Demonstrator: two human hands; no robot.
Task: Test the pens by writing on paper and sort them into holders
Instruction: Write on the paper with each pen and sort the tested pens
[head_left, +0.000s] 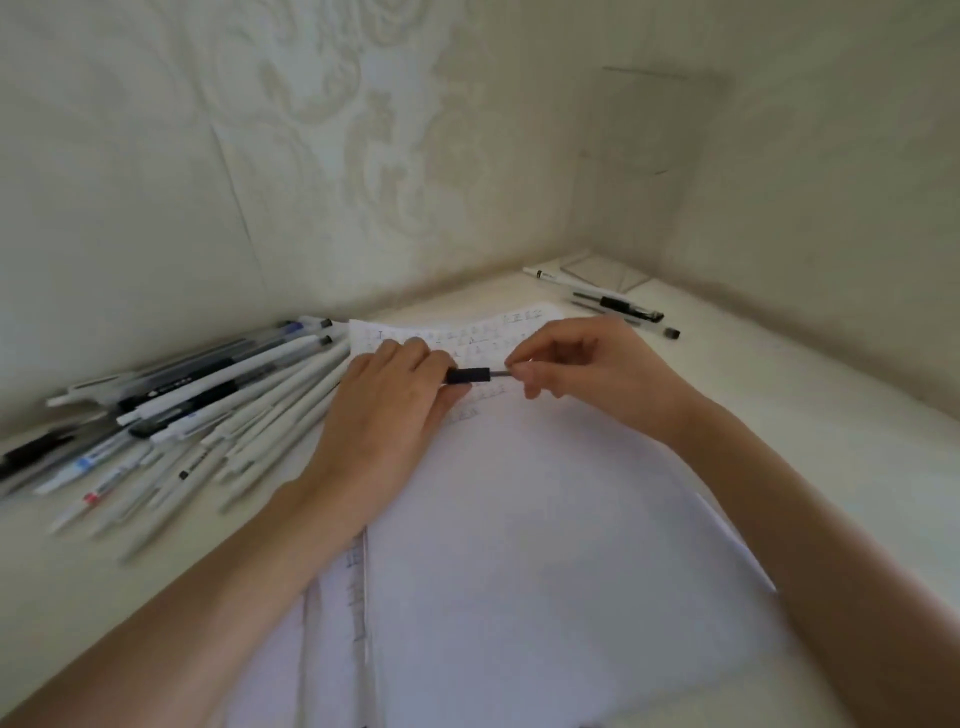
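Observation:
A pen with a black grip section (469, 375) lies level between both hands, just above the white paper (545, 519). My left hand (387, 410) grips the black part, its fingers curled round it. My right hand (582, 364) pinches the thin grey end of the same pen between thumb and fingertips. The far edge of the paper carries rows of small handwritten marks (483, 332). Most of the pen's barrel is hidden inside my left hand.
A loose heap of several pens (197, 415), mostly white with some black and blue, lies left of the paper. A few more pens (613, 301) lie at the back right near a clear sheet (608, 270). Patterned walls close the far side and the right.

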